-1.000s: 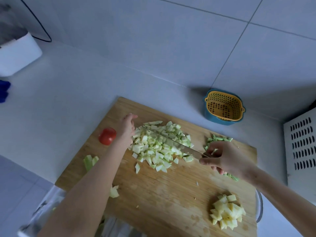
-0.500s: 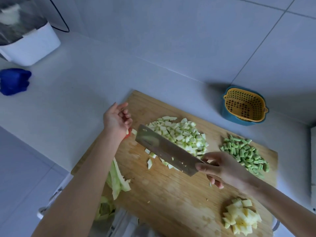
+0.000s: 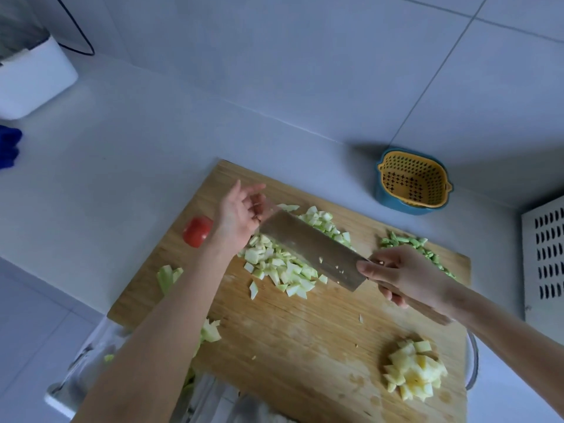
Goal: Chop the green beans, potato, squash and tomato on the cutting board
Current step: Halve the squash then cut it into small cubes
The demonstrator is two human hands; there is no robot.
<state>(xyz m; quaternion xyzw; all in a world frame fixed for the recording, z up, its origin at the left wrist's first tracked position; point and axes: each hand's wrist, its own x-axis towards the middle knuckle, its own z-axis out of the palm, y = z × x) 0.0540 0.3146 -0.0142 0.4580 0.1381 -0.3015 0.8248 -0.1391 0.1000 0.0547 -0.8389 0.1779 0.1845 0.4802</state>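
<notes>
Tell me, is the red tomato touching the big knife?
Apart. In the head view the left hand and wrist lie between the tomato and the knife.

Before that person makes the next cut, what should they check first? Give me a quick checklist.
1. Right hand grips the cleaver by its handle: ok.
2. Left hand away from the blade: not ok, its fingers sit at the blade's far end.
3. Squash, green beans and potato cut up: ok, three piles.
4. Tomato chopped: not ok, it is whole at the left edge of the cutting board.
5. Blade clean: not ok, small bits cling to it.
6. Bare board to cut on: ok, the near side is free.
</notes>
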